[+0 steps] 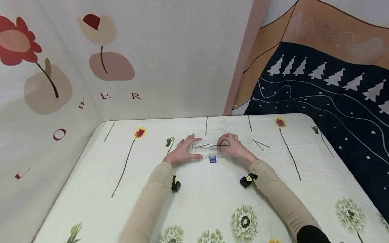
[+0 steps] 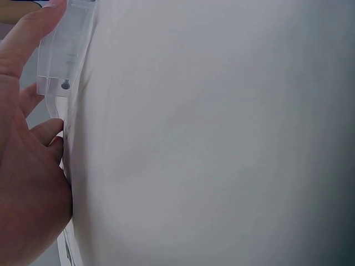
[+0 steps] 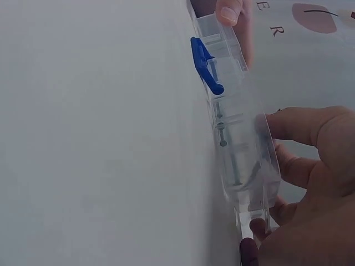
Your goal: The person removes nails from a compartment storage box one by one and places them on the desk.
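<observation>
Nails (image 1: 212, 145) could be spilling: right hand (image 1: 233, 147) at 3 o'clock is pinching one over box (image 3: 236, 130); left hand (image 1: 184, 151), fingers flat, is steadying it.

- Table (image 1: 91, 175) under a pale cloth printed with long-stemmed flowers and dandelion heads.
- Clear plastic box (image 1: 211, 150) with a blue latch (image 1: 213, 159), flat near the far middle (contents too small to make out, apart from thin dark rods).
- Left hand (image 1: 183, 151) and right hand (image 1: 232, 145) resting at either end of that box.
- Both forearms lying on the cloth.
</observation>
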`<state>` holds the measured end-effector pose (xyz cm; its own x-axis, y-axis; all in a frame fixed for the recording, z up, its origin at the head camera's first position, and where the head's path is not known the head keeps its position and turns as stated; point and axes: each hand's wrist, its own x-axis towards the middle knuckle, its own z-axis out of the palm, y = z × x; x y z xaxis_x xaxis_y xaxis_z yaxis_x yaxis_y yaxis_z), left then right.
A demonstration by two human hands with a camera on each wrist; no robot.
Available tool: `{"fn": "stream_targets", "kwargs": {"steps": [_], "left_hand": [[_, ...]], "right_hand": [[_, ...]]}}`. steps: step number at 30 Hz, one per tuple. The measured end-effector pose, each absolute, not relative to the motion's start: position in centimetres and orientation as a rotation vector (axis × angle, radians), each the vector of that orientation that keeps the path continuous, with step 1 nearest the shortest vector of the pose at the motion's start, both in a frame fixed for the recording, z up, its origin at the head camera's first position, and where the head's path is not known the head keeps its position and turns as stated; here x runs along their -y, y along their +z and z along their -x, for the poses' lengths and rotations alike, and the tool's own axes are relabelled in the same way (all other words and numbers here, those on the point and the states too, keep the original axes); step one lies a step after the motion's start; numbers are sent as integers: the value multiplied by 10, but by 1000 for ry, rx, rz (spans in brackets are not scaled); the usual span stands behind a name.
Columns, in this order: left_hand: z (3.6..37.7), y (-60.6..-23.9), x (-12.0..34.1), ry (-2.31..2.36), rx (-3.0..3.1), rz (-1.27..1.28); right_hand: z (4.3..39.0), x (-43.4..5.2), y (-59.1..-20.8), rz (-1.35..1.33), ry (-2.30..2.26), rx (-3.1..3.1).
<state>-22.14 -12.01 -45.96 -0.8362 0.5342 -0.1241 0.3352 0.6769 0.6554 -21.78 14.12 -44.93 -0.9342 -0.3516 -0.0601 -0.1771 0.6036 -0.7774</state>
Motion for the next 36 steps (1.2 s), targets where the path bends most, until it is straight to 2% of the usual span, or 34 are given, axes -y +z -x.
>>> {"fn": "stream_targets", "kwargs": {"steps": [8, 12, 36], "left_hand": [[222, -460, 120, 929, -2580, -693], [221, -459, 121, 935, -2583, -696], [220, -458, 120, 955, -2574, -705]], "right_hand": [[217, -161, -440, 510, -1359, -2656], [217, -174, -438, 459, -1392, -2664], [210, -225, -436, 441, -1304, -2774]]}}
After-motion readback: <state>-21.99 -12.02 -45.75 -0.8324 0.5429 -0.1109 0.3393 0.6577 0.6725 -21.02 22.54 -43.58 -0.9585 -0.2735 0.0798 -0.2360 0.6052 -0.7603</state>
